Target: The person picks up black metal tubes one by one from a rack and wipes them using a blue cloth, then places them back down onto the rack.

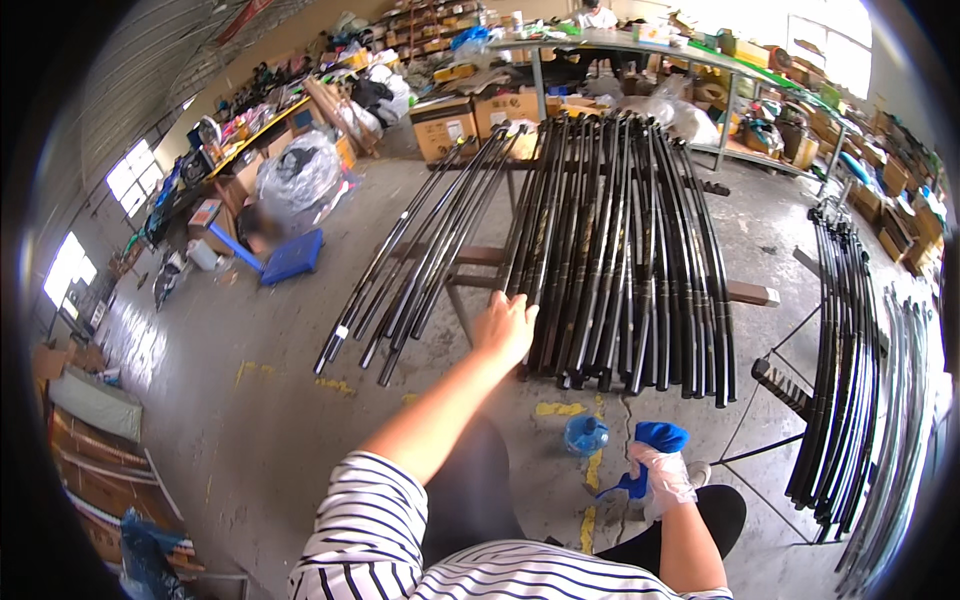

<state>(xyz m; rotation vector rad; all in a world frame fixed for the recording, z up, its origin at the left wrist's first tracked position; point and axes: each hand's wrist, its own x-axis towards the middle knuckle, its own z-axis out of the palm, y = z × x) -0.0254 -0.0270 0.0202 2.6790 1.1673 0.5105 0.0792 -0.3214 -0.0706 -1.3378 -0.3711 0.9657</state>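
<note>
A wide row of long, shiny black poles (610, 270) lies side by side on a rack in front of me. My left hand (507, 328) is bare and reaches to the row's left edge, its fingers closed around a black pole near the lower end. Lower right, beside my knee, my right hand (664, 472) wears a clear plastic glove and grips a blue cloth (661, 436). Part of the cloth hangs down past the hand. To the left, a smaller, looser group of black poles (430, 255) rests on the same rack.
A blue-tinted water jug (586, 436) stands on the floor below the pole ends. On the right, another rack (785, 388) carries more black poles (842, 370), with plastic-wrapped ones (893, 430) beyond. Boxes (443, 130), a workbench (640, 47) and a person (597, 15) are at the back.
</note>
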